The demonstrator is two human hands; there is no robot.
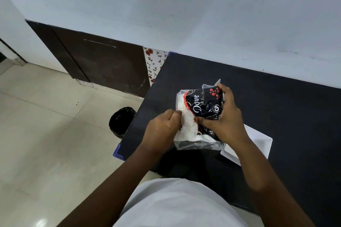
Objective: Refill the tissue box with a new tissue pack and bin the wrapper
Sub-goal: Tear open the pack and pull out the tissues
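We are working over the black table (276,97), bin (121,121) waiting on the floor beside it, refill not done. Our right hand (227,118) is gripping the tissue pack (203,105), printed "Dove" and "CP", while our left hand (162,127) fingers are pinching white tissues (186,121) out of the wrapper; binning is left.

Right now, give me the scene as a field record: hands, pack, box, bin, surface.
left hand: pinching the white tissues at the pack's torn side
right hand: gripping the tissue pack from above
tissue pack: black printed wrapper, open, tissues partly exposed, held over the table
tissue box: clear, mostly hidden behind the pack; contents cannot be told
white lid: flat on the table, right of the hands
bin: black-lined, on the floor left of the table
table: black, against the wall
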